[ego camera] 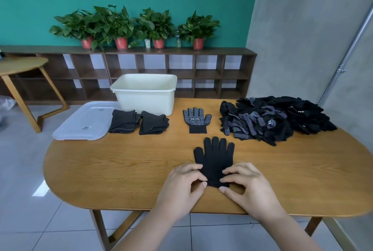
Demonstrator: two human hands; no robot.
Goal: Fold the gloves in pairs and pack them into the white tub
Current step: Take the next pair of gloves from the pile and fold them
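A plain black glove (215,157) lies flat near the table's front edge, fingers pointing away from me. My left hand (181,186) pinches its cuff on the left side and my right hand (246,186) pinches it on the right. Farther back lies a dotted black glove (196,119), palm up, untouched. Two folded glove bundles (124,121) (153,123) sit in front of the white tub (145,93), whose inside is hidden. A loose heap of black gloves (272,119) fills the table's right rear.
A translucent lid (84,121) lies upside down at the table's left rear, overhanging the edge. The wooden table (121,166) has rounded ends. Behind it stand a low shelf with potted plants (129,26), a second table (20,65) at left and a grey wall at right.
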